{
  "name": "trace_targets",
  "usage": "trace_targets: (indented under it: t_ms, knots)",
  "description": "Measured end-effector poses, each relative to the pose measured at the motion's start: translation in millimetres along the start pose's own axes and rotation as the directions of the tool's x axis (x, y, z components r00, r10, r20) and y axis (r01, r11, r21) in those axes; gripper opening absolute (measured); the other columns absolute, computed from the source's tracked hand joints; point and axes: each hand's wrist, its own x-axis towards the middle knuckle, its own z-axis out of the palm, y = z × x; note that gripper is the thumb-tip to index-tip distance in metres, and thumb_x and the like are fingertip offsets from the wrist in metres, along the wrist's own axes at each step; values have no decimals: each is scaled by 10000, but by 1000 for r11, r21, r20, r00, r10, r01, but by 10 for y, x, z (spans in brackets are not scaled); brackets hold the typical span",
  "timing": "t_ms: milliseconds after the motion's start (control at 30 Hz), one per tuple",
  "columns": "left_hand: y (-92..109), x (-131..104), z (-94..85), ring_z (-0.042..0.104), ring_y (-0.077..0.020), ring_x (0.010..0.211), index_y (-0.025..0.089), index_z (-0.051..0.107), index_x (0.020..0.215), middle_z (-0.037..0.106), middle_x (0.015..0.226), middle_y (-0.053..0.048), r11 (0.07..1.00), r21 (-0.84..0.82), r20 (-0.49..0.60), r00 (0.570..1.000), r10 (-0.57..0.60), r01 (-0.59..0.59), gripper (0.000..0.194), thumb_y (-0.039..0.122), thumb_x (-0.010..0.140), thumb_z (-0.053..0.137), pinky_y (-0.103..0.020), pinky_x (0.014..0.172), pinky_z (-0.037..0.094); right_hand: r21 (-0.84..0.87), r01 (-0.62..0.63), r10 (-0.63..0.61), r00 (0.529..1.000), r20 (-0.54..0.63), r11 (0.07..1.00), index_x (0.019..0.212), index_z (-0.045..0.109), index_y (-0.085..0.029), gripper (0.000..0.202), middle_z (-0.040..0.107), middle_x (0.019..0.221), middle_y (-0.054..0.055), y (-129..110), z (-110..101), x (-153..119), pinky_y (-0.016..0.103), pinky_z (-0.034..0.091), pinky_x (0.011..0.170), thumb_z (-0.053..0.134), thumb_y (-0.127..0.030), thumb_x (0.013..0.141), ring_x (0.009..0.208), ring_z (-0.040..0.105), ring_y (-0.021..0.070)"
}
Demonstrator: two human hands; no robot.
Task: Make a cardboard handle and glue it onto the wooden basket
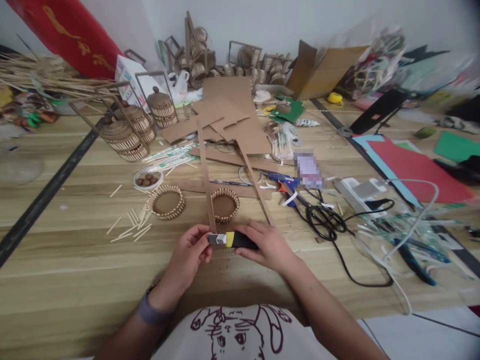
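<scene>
My right hand (pixel 268 245) is wrapped around the black and yellow handle of a utility knife (pixel 229 239), its grey head pointing left. The knife lies across the near end of a long cardboard strip (pixel 205 175). Pinched between the thumb and fingers of my left hand (pixel 193 247) is that strip's end, beside the knife's head. A second cardboard strip (pixel 257 185) runs back from near my right knuckles. Just beyond the knife sits a small round basket (pixel 225 219) edged with short sticks, and a wider stick-edged ring (pixel 165 216) stands left of it.
Loose wooden sticks (pixel 138 222) and a bowl of nuts (pixel 148 179) lie to the left. Cardboard sheets (pixel 232 92) cover the middle back. On the right are a blue glue gun (pixel 282 179), coiled black cable (pixel 326 220) and a power strip (pixel 354 196). Finished lidded baskets (pixel 123 140) stand back left.
</scene>
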Motion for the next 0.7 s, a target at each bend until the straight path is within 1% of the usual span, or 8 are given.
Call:
trace_targets:
  t_ms: [100, 300, 500, 700]
  knots:
    - [-9, 4, -6, 434, -56, 401, 164, 602, 774, 555, 508, 66, 1000, 4, -19, 1000, -10, 10, 475, 446, 507, 876, -168, 381, 296, -11, -18, 18, 1000, 6, 1000, 1192, 647, -192, 492, 698, 907, 86, 2, -4, -8, 307, 482, 675, 488, -599, 966, 775, 665, 218]
    - [-25, -1, -24, 417, -53, 397, 153, 615, 767, 538, 496, 69, 999, 43, 3, 1000, -14, 14, 484, 483, 522, 871, -171, 376, 301, -10, -29, 29, 1000, -1, 1000, 1201, 646, -189, 483, 701, 902, 84, -7, -2, -7, 310, 484, 676, 520, -586, 957, 778, 671, 220]
    - [-68, 0, -60, 403, -48, 392, 156, 611, 764, 534, 508, 66, 997, 68, 20, 999, -36, 34, 467, 486, 544, 858, -169, 374, 280, -21, -47, 46, 998, -36, 999, 1199, 651, -202, 487, 696, 883, 75, 1, -26, -6, 299, 467, 659, 502, -600, 960, 757, 662, 210]
    - [-78, 26, -56, 406, -44, 387, 164, 601, 760, 541, 532, 65, 996, 79, 5, 999, -42, 42, 459, 479, 541, 852, -162, 370, 267, -58, -52, 49, 997, -53, 997, 1191, 654, -209, 494, 690, 877, 70, 33, -50, -16, 306, 455, 648, 490, -613, 959, 744, 657, 212]
